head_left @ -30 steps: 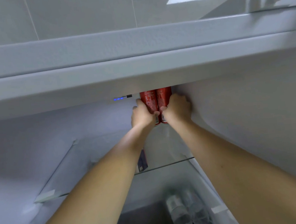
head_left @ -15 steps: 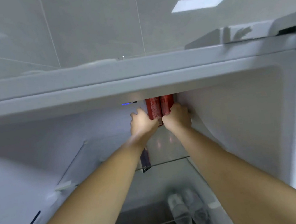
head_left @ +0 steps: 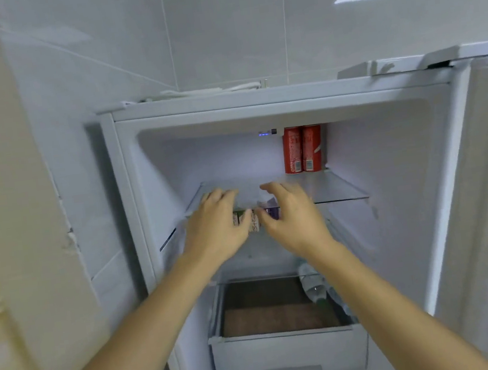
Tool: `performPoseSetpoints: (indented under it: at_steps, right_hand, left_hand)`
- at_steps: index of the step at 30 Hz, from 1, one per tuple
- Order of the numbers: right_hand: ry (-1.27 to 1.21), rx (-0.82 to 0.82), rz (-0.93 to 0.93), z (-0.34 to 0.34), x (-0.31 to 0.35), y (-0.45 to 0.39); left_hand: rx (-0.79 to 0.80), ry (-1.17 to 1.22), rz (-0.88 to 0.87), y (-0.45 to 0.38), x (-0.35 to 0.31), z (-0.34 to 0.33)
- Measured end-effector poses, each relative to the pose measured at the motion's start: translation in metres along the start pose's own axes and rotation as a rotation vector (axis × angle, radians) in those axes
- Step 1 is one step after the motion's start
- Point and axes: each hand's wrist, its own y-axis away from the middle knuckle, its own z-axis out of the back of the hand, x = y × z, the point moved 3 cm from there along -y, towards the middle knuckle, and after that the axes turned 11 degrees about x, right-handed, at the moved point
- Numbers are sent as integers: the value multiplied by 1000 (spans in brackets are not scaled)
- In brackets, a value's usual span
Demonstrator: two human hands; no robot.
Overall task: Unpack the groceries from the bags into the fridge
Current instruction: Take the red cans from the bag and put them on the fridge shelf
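Two red cans (head_left: pixel 303 149) stand upright, touching, tucked into top shelf (head_left: pixel 342 186) back-right corner, likely saving space. Left hand (head_left: pixel 215 227) and right hand (head_left: pixel 290 216) apart, fingers relaxed, empty.

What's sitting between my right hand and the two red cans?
Nothing: in the head view, only bare glass shelf separates the right hand from the red cans.

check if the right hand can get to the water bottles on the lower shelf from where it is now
Probably yes. The right hand is open and holds nothing, the fridge stands open, and the water bottles lie below it with nothing in front; only the person's own forearm crosses them.
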Motion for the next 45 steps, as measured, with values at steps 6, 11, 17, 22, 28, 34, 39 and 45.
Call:
performPoseSetpoints:
  at_steps: [6,11,17,22,28,34,39,45]
  right_hand:
    - [-157,38,232,-6,58,71]
    - [-363,88,460,-8,107,132]
    - [-562,275,733,-20,192,227]
    - [-751,438,954,-10,280,336]
    - [-986,637,1214,13,367,498]
    - [-1048,877,1493,64,414,694]
    - [-1063,1136,1691,115,419,853]
    - [-962,1380,1905,138,409,1005]
  left_hand:
    - [-115,-166,140,132,5,48]
    - [-214,-325,343,252,-22,88]
    - [-242,-503,647,412,-74,128]
    - [-241,-647,935,563,-138,175]
    - [-292,-806,1290,737,-247,218]
    - [-377,-843,1716,910,-410,213]
    - [-481,-810,2039,1034,-549,176]
    - [-532,-732,2342,1123,-650,123]
